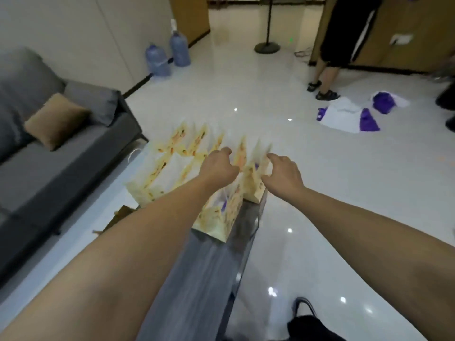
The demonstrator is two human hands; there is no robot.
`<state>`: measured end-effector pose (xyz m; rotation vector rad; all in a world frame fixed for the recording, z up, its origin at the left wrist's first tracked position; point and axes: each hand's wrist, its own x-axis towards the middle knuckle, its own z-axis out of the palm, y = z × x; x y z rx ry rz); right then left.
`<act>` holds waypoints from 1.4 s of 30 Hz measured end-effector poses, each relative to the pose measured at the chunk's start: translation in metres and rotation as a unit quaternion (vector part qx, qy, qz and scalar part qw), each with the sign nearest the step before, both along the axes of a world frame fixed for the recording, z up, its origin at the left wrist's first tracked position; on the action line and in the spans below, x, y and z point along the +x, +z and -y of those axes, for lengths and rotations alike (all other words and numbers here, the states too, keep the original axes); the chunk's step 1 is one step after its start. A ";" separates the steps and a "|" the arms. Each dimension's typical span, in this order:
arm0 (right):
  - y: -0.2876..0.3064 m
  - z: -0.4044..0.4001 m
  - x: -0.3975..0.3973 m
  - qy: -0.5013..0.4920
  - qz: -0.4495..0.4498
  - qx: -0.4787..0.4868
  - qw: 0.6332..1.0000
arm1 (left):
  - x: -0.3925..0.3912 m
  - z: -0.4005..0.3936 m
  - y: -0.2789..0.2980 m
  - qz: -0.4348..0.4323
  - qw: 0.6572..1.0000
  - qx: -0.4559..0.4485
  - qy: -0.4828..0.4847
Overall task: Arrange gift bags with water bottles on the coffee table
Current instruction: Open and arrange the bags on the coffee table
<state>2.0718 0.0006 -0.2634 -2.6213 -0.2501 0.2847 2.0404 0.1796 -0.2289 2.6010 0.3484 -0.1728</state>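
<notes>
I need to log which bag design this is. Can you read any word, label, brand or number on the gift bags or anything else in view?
None can be read.
Gift bags: orange and yellow pattern only, motion-blurred; no legible text.
Blue water jugs: any labels are too small to read.
White and purple cloth on the floor: no print that can be made out.

Two bare forearms without sleeves, left grip (219,166), right grip (285,172), dark trousers (312,328), dark shoe (304,306)
</notes>
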 end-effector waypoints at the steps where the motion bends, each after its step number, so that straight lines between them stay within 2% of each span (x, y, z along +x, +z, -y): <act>1: 0.004 0.031 0.006 -0.029 0.001 0.004 1.000 | 0.015 0.032 0.005 0.003 0.999 0.012 -0.034; 8: 0.005 0.275 0.028 -0.228 0.016 0.011 0.973 | 0.095 0.280 0.010 0.027 0.971 0.029 -0.238; 11: -0.005 0.382 0.027 -0.312 0.001 0.008 0.950 | 0.111 0.393 0.000 0.016 0.940 0.046 -0.337; 19: -0.038 0.571 -0.001 -0.452 -0.055 0.005 0.890 | 0.134 0.600 -0.025 -0.004 0.862 0.068 -0.502; 29: -0.065 0.681 0.018 -0.554 -0.076 0.011 0.829 | 0.199 0.754 -0.057 -0.015 0.796 0.051 -0.603; 42: -0.099 0.780 0.163 -0.652 -0.136 0.018 0.746 | 0.384 0.912 -0.106 -0.089 0.717 0.057 -0.689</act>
